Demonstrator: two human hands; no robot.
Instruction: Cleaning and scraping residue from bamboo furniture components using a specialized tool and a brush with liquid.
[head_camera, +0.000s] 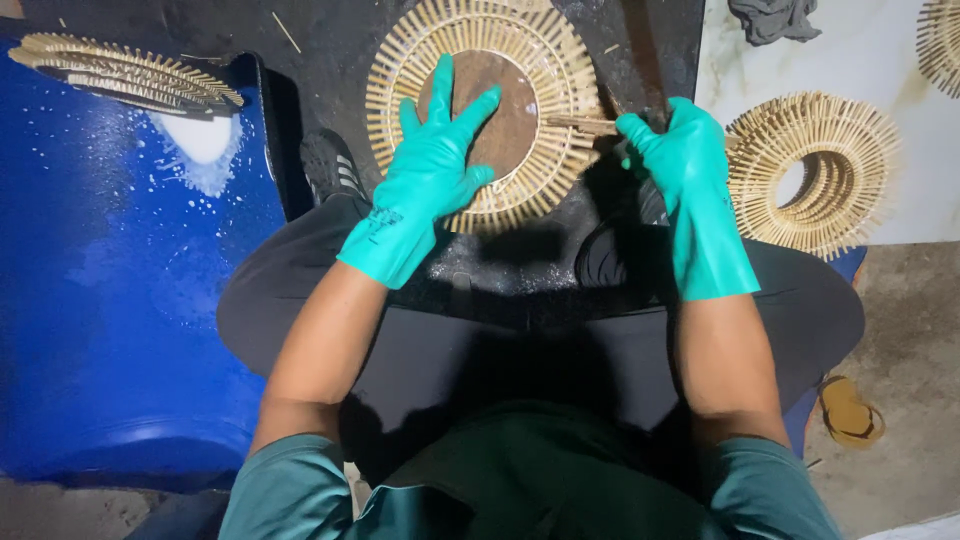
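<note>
Bamboo ring (560, 60), left hand (435, 160) pressing, right hand (675, 150) gripping stick (585, 124)

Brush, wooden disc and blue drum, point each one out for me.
Brush (583, 124), head view, on the handle by the right glove.
Wooden disc (510, 120), head view, bare wood right of the left glove.
Blue drum (110, 300), head view, on its side wall.

Blue drum (110, 300) at left, splashed w/ white, stick rings (125, 72) stacked on its top edge. Second ring (815, 175) on marble slab (880, 60) at right; grey rag (772, 18) at slab's top edge. Sandal (850, 410) on floor, lower right.
</note>
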